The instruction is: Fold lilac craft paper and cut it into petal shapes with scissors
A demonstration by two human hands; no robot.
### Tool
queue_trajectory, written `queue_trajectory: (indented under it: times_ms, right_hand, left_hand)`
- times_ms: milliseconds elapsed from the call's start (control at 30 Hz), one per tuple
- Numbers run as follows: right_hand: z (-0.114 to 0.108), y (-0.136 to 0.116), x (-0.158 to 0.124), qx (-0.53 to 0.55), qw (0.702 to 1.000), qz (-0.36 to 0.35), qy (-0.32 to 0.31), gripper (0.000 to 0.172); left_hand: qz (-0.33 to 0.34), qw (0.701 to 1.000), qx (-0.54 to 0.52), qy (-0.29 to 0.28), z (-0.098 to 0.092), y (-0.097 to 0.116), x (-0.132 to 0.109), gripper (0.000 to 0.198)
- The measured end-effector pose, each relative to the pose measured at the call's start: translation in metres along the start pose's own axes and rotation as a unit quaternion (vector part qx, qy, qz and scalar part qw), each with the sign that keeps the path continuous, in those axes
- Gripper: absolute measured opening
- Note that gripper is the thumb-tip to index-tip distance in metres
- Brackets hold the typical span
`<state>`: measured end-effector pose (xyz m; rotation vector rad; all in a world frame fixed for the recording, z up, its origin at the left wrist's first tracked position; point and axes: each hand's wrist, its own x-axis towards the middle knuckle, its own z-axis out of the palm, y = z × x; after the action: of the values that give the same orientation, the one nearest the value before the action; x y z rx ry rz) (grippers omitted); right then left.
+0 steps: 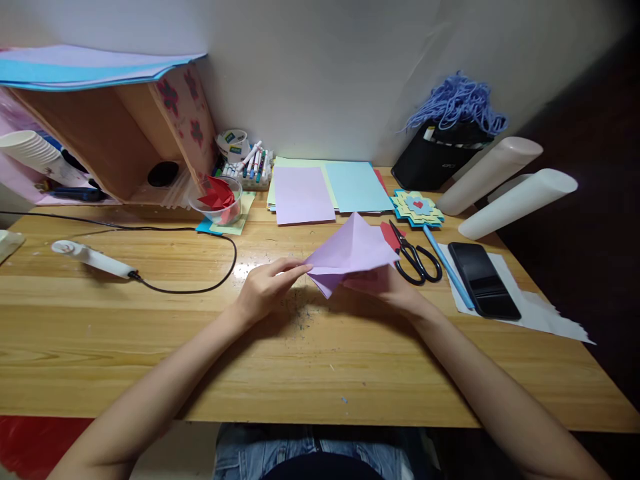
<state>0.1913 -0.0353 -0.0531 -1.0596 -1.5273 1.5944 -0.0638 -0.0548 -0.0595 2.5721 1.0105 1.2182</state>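
Observation:
A folded sheet of lilac paper (350,253) is held just above the middle of the wooden desk (150,347), its point tilted up and away from me. My left hand (265,287) pinches the sheet's left corner between thumb and fingers. My right hand (385,287) grips the paper from below on the right, its fingers mostly hidden under the sheet. Small flecks of debris lie on the desk under my hands.
Black-handled scissors (415,257), a blue pencil (447,267) and a black phone (483,280) on white paper lie right. Stacked coloured sheets (325,187), markers (253,167), a bowl with red paper (220,199), a paper ornament (417,208), two white cylinders (505,187), a corded tool (93,259).

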Motion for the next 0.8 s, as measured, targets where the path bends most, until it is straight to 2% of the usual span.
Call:
queue_trajectory:
  times_ms: [100,167,200,267,333,400,467,533,600,667,733,800]
  right_hand:
    - [-0.017,-0.008,0.001,-0.072,0.993,-0.086,0.024,0.08]
    - [-0.024,-0.013,0.0,-0.179,0.963,-0.178,0.093,0.092]
    - [-0.024,-0.016,-0.002,-0.244,0.934,-0.226,0.129,0.09]
    - [-0.02,-0.019,-0.006,-0.377,0.857,-0.308,0.165,0.072]
    - [-0.01,-0.02,-0.01,-0.481,0.787,-0.362,0.137,0.046]
    - [0.005,-0.02,-0.015,-0.535,0.744,-0.386,0.106,0.026]
    - [0.021,-0.02,-0.017,-0.557,0.735,-0.372,0.1,0.021]
    - [0.036,-0.019,-0.019,-0.572,0.734,-0.352,0.101,0.03]
    - [0.045,-0.018,-0.019,-0.588,0.722,-0.344,0.119,0.023]
    - [0.049,-0.016,-0.019,-0.599,0.706,-0.349,0.143,0.014]
    - [0.047,-0.014,-0.018,-0.604,0.694,-0.359,0.156,0.017]
    - [0.042,-0.012,-0.018,-0.605,0.688,-0.368,0.16,0.019]
  left_hand:
    - [0.027,0.999,0.044,-0.012,-0.008,-0.01,-0.003,0.041]
    - [0.052,0.995,0.076,-0.024,-0.011,-0.013,-0.004,0.041]
    - [0.065,0.993,0.092,-0.03,-0.012,-0.013,-0.004,0.041]
    - [0.086,0.988,0.122,-0.041,-0.013,-0.011,-0.002,0.041]
    - [0.094,0.985,0.141,-0.034,-0.013,-0.007,0.001,0.04]
    - [0.096,0.985,0.145,-0.02,-0.012,-0.002,0.004,0.036]
    - [0.102,0.984,0.146,-0.015,-0.01,0.005,0.007,0.031]
    - [0.117,0.98,0.161,-0.021,-0.007,0.012,0.009,0.024]
    - [0.135,0.973,0.188,-0.02,-0.004,0.018,0.009,0.018]
    - [0.146,0.968,0.203,-0.007,-0.002,0.022,0.009,0.014]
    - [0.145,0.972,0.185,-0.001,-0.001,0.026,0.009,0.015]
    - [0.111,0.984,0.137,-0.001,0.001,0.028,0.01,0.02]
